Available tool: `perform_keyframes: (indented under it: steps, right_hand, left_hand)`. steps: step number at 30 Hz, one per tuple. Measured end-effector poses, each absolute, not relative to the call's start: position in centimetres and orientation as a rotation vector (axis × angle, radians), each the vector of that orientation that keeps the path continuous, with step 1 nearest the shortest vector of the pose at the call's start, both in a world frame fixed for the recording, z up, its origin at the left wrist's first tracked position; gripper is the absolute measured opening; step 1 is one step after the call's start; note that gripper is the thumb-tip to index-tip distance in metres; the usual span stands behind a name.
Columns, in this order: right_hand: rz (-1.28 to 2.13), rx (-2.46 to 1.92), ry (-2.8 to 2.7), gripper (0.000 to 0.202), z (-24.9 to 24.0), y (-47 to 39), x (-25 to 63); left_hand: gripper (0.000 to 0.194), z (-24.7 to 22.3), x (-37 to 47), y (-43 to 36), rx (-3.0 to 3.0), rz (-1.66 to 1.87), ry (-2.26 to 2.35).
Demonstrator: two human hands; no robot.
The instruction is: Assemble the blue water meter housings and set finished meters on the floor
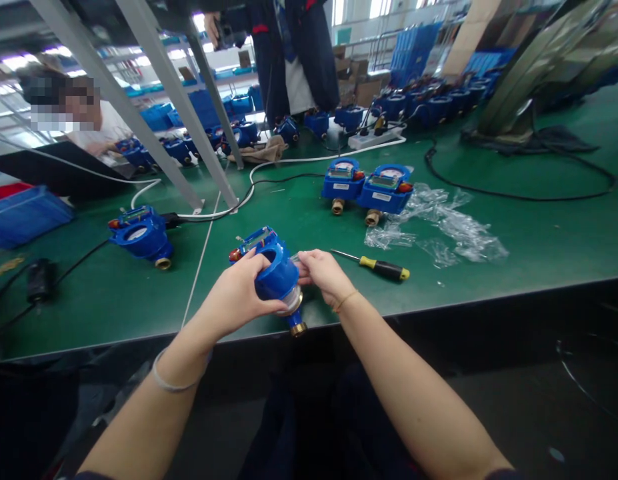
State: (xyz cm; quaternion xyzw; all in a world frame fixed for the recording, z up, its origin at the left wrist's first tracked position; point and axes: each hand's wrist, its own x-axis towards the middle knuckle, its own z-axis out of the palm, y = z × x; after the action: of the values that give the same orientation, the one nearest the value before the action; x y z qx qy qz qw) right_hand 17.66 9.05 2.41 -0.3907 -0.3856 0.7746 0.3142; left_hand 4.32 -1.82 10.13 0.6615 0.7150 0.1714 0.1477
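My left hand (241, 293) is wrapped around a blue water meter (281, 277), tilted above the table's front edge. Its housing is open at the top, with a circuit board and an orange-red part on the far side and a brass-ended pipe pointing toward me. At the meter's right side, the fingers of my right hand (321, 272) are pinched together; a small pale or clear bit shows at their tips, too small to name. Just right of that hand lies a screwdriver (383, 268) with a yellow-and-black handle.
Two more water meters (386, 193) stand behind, beside crumpled clear plastic (453, 223). Another meter (141, 233) sits left near a black cable. Grey metal posts (181, 107) rise from the green table (553, 247). A power strip (376, 137) lies farther back. Two people are across the table.
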Motion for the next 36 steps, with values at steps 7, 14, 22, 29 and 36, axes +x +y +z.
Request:
perform_keyframes:
  steps: [7, 14, 22, 29, 36]
  right_hand:
    - [1.907, -1.022, -0.496, 0.028, -0.4, 9.3, 15.0]
    - [1.544, -0.929, -0.393, 0.014, 0.2, 10.3, 18.0]
    - [1.708, -0.761, -0.789, 0.031, -0.8, 2.3, 18.6]
    - [1.825, -1.044, -0.752, 0.043, -2.5, 2.2, 18.7]
    - [2.114, -0.836, -1.056, 0.040, -2.2, 0.9, 15.3]
  left_hand:
    - [0.041, 8.0, 3.7, -2.9, 2.096, 0.587, 1.984]
    - [0.051, 7.3, 3.7, -3.5, 2.463, 0.454, 1.836]
    - [0.065, 2.5, 6.5, -5.5, 2.508, 0.792, 2.140]
    - [0.122, -2.0, 11.4, -4.7, 0.977, 1.448, 2.204]
    - [0.104, -0.7, 6.8, -7.1, 0.852, 1.415, 2.447]
